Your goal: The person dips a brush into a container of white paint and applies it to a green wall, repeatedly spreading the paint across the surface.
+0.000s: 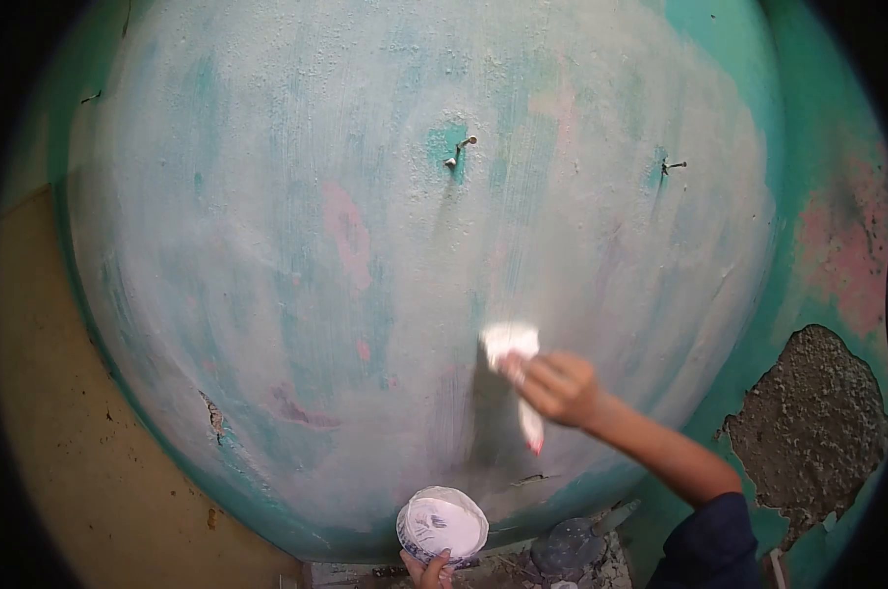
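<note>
My right hand (559,387) is closed around a paintbrush (511,340), its white-coated bristles up against the wall and its red-tipped handle pointing down below my fingers. The brush head looks slightly blurred. The wall (267,226) carries a streaky whitish coat with teal and pink patches showing through. Low in the middle, my left hand (428,571) grips the rim of a round tub (444,523) with white paint inside. Part of that hand is cut off by the lower edge of the view.
Nails (461,151) stick out of the wall at upper centre, and another nail (674,166) to the right. Bare rough plaster (807,422) shows on the right side wall. A dark round container (567,546) stands on the littered ledge below.
</note>
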`<action>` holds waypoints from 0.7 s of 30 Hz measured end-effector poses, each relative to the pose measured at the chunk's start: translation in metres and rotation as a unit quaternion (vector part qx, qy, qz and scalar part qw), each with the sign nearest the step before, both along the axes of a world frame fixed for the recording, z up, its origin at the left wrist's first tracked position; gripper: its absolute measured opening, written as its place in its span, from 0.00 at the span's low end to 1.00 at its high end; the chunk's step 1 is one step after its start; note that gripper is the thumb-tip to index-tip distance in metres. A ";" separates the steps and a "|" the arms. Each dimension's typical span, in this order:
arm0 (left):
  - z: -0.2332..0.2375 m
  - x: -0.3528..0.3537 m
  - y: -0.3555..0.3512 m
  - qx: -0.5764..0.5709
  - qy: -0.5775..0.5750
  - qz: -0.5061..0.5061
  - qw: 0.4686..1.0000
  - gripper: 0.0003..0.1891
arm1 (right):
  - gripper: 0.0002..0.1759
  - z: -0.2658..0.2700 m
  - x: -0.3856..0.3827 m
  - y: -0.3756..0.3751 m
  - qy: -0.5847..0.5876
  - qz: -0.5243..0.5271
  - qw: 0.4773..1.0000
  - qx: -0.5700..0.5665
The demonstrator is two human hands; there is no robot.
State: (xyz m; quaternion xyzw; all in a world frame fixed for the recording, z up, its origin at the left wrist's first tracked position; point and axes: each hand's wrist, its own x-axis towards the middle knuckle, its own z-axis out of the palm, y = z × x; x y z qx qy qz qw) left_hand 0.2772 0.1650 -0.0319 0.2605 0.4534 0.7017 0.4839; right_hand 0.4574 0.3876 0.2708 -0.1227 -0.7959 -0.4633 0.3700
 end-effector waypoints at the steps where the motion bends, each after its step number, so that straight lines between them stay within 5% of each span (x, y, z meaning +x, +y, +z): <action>1: 0.020 0.003 -0.002 -0.050 -0.066 0.006 0.997 0.37 | 0.17 -0.010 -0.002 -0.006 -0.016 -0.007 0.999 -0.029; 5: 0.009 -0.003 -0.006 0.061 0.161 -0.016 0.985 0.36 | 0.21 0.019 0.012 -0.001 -0.011 0.031 0.974 -0.224; 7: 0.028 0.004 -0.011 0.037 0.065 0.009 0.997 0.35 | 0.20 0.081 0.016 0.017 -0.003 0.043 0.979 -0.199; 8: 0.030 0.001 -0.006 -0.022 -0.074 -0.020 0.997 0.35 | 0.15 0.118 0.017 0.023 0.033 0.064 0.979 -0.191; 9: 0.026 0.001 -0.004 -0.016 -0.072 -0.020 0.997 0.35 | 0.09 0.157 0.019 0.028 0.082 0.130 0.961 -0.228; 13: 0.033 0.008 -0.005 0.040 -0.074 -0.001 0.996 0.36 | 0.10 0.302 0.019 0.032 0.190 0.018 0.980 -0.052; 15: 0.052 0.011 -0.003 -0.045 -0.114 0.025 0.992 0.36 | 0.11 0.341 0.019 0.035 0.184 0.027 0.981 0.055; 19: 0.032 0.013 0.000 0.016 -0.191 0.010 0.981 0.36 | 0.11 0.294 0.017 0.042 0.130 -0.023 0.971 0.198; 21: 0.047 0.014 0.003 -0.018 -0.217 0.024 0.976 0.36 | 0.12 0.228 0.014 0.029 0.074 -0.013 0.984 0.161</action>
